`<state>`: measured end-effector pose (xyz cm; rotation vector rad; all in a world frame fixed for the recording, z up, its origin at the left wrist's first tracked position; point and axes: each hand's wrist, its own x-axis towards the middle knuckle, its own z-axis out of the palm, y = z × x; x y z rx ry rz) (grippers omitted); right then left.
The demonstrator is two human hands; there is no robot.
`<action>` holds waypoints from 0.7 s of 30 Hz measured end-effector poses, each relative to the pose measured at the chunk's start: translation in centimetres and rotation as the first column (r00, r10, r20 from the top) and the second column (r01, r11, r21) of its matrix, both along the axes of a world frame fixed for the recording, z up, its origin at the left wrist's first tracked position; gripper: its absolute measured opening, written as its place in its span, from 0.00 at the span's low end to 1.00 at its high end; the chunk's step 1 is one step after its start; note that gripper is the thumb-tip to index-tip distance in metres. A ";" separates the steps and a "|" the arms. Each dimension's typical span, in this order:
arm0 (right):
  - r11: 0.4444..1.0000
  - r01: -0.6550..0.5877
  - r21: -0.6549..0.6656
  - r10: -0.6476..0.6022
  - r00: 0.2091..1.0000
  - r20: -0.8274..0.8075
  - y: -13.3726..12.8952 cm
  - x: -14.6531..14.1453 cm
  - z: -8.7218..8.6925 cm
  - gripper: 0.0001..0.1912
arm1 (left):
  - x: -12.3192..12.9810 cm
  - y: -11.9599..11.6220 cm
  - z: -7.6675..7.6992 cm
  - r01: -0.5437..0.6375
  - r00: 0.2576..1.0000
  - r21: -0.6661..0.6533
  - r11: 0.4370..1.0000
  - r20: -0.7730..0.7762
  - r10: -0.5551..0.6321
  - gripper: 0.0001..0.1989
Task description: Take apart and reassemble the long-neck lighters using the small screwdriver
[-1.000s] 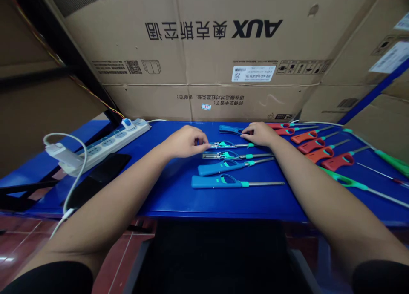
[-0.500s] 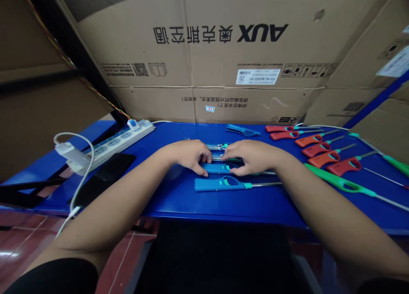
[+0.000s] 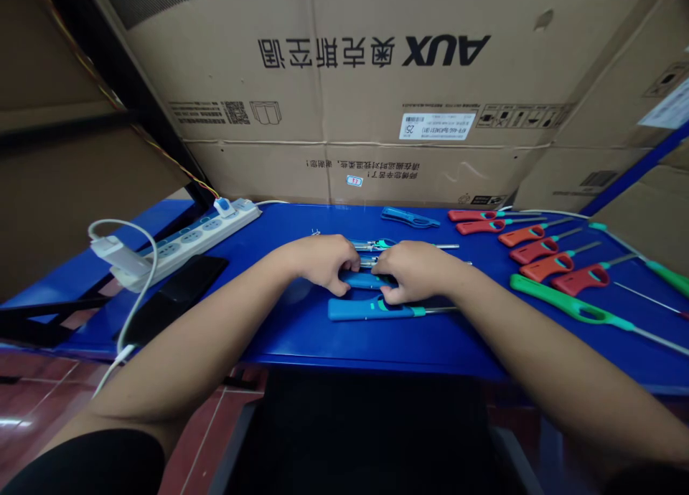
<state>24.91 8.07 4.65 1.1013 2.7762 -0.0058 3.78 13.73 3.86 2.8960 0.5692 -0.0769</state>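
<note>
My left hand (image 3: 329,264) has its fingers curled at the handle end of a blue stick lighter (image 3: 364,280), thumb at the near side. My right hand (image 3: 418,271) grips the same lighter near its trigger opening and covers much of it. Just behind are two opened blue lighters, one (image 3: 371,246) with clear and metal inner parts showing and another (image 3: 368,262) partly under my fingers. A closed blue lighter (image 3: 352,310) lies nearest me, its metal tube pointing right. A loose blue handle shell (image 3: 410,217) rests farther back.
Several red and orange lighters (image 3: 538,249) lie at the right beside a green lighter (image 3: 565,301). On the left are a white power strip (image 3: 207,233) with a plugged-in charger and a black phone-like object (image 3: 172,298). A cardboard wall (image 3: 366,122) closes off the back of the blue table (image 3: 301,341).
My right hand has shifted slightly left and closed in on the lighter, covering more of its trigger area. My left hand stays almost in place. The view has tilted a little.
</note>
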 end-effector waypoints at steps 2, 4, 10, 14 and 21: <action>0.999 0.030 0.039 -0.031 0.999 0.033 -0.2 -0.4 0.1 0.14 | 0.2 -0.1 0.0 -0.005 1.000 0.033 0.999 0.000 0.005 0.10; 0.997 0.044 0.062 -0.046 0.998 0.045 -0.3 -0.7 0.0 0.13 | 0.4 -0.3 0.1 -0.016 1.000 0.054 0.998 -0.001 0.016 0.09; 1.000 -0.021 0.005 0.021 0.997 -0.068 0.4 0.4 -0.3 0.16 | 0.1 0.1 0.0 -0.056 0.998 -0.042 0.998 -0.018 0.055 0.18; 0.999 -0.048 -0.014 0.044 0.969 -0.244 1.0 1.8 -0.2 0.18 | -0.5 0.5 0.2 -0.032 0.998 -0.058 0.998 0.058 0.035 0.19; 0.985 0.088 -0.147 -0.160 0.779 -0.606 2.2 4.7 0.9 0.17 | -1.0 0.3 1.4 -0.162 0.944 0.142 0.977 0.309 0.112 0.17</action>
